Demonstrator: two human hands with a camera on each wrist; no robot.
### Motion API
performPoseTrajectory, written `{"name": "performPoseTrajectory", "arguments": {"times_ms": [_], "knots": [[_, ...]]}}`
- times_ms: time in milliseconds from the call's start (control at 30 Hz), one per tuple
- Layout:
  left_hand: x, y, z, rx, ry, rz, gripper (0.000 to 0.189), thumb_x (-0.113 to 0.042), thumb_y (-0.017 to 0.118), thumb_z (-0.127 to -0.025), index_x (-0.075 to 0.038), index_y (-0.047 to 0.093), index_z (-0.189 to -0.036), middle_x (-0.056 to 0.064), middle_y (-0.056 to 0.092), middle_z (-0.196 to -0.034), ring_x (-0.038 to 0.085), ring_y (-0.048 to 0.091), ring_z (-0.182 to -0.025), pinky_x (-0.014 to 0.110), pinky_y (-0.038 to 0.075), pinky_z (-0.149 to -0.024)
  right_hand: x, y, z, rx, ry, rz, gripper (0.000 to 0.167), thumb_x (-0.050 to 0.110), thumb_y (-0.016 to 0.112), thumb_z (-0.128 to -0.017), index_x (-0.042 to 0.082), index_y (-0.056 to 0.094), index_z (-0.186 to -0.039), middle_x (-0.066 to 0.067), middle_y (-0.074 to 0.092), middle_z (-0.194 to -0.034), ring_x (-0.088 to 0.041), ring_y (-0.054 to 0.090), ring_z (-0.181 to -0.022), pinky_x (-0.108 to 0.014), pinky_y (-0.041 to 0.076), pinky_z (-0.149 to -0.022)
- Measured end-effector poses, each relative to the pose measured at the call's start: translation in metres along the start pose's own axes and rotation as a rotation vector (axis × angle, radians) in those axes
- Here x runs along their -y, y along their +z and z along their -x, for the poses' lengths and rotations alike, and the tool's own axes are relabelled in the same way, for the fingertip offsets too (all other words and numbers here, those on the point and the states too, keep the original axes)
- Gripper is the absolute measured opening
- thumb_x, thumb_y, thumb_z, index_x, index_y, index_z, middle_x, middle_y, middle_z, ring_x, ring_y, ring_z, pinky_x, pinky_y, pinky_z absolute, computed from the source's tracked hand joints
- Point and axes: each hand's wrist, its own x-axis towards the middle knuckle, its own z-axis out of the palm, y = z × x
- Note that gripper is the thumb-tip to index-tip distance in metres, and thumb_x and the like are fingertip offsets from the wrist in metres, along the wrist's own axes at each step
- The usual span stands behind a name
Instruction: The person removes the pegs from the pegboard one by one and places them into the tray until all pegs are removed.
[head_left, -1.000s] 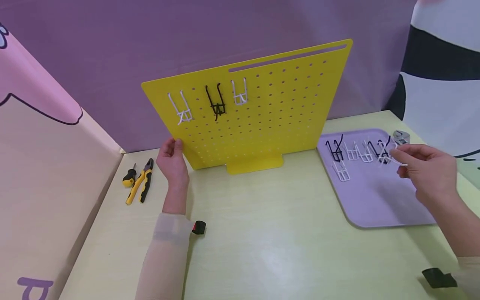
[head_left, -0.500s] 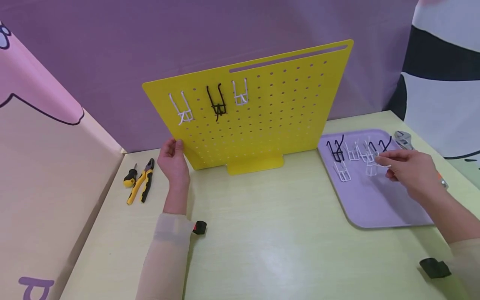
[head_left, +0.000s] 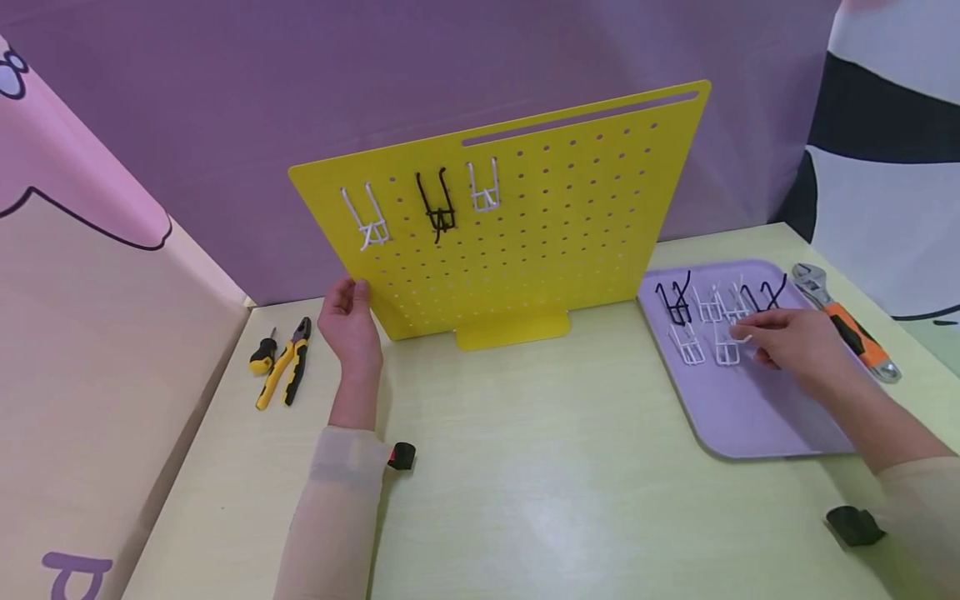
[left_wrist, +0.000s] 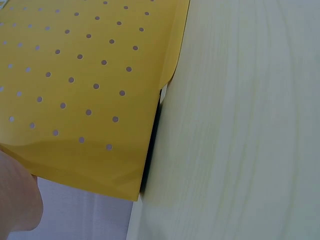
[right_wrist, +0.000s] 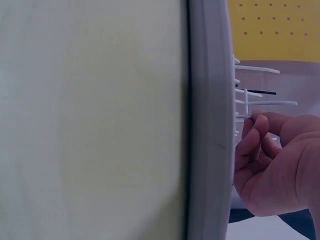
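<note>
My left hand (head_left: pixel 351 325) grips the left edge of a yellow pegboard (head_left: pixel 570 225), which stands tilted on the table; its lower corner shows in the left wrist view. Along the board's upper left hang a white wire hook (head_left: pixel 372 229), a black wire hook (head_left: pixel 440 218) and a second white hook (head_left: pixel 486 198). Over the lilac tray (head_left: pixel 757 417), my right hand (head_left: pixel 798 343) pinches another white wire hook (head_left: pixel 726 354) between thumb and fingers. Whether that hook touches the tray I cannot tell. The tray's rim hides part of this in the right wrist view.
Several black and white hooks, among them a black one (head_left: pixel 678 310) and a white one (head_left: pixel 688 352), lie towards the tray's back left. An adjustable wrench (head_left: pixel 855 329) lies right of the tray. Pliers (head_left: pixel 288 367) and a stubby screwdriver (head_left: pixel 263 354) lie left of the board.
My right hand has moved left and slightly down across the tray with the white hook in its fingers, uncovering the wrench. My left hand has stayed on the board's edge.
</note>
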Motion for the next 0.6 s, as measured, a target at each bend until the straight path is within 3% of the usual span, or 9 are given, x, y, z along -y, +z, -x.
{"name": "performPoseTrajectory", "arguments": {"times_ms": [200,400,600], "knots": [[0.0021,0.0016,-0.0008,-0.001,0.032,0.003,0.024,-0.015,0.070,-0.097,0.001,0.068,-0.114,0.004,0.066,-0.101,0.017,0.058,-0.097,0.028,0.050,-0.090,-0.0006,0.0043,-0.0031,-0.008,-0.019,0.024,0.038,0.021,0.061,-0.097,-0.005,0.066,-0.124,-0.004,0.063,-0.078,-0.023,0.055,-0.076,-0.030,0.045,-0.057],[0.0007,0.0016,0.0000,0.002,0.015,0.002,0.024,-0.017,0.069,-0.097,0.000,0.069,-0.114,0.005,0.067,-0.104,0.018,0.059,-0.100,0.028,0.051,-0.092,0.0005,0.0071,-0.0028,-0.022,-0.055,0.004,0.035,0.017,0.063,-0.094,-0.009,0.069,-0.117,0.000,0.065,-0.071,-0.016,0.056,-0.065,-0.029,0.048,-0.053],[-0.0006,0.0006,0.0011,0.006,-0.011,0.006,0.025,-0.018,0.069,-0.097,-0.002,0.069,-0.116,0.006,0.067,-0.107,0.018,0.059,-0.103,0.028,0.050,-0.095,0.0005,0.0065,-0.0023,-0.001,-0.050,0.000,0.039,0.019,0.065,-0.095,-0.012,0.065,-0.120,-0.002,0.066,-0.070,-0.017,0.058,-0.065,-0.029,0.049,-0.054]]}}
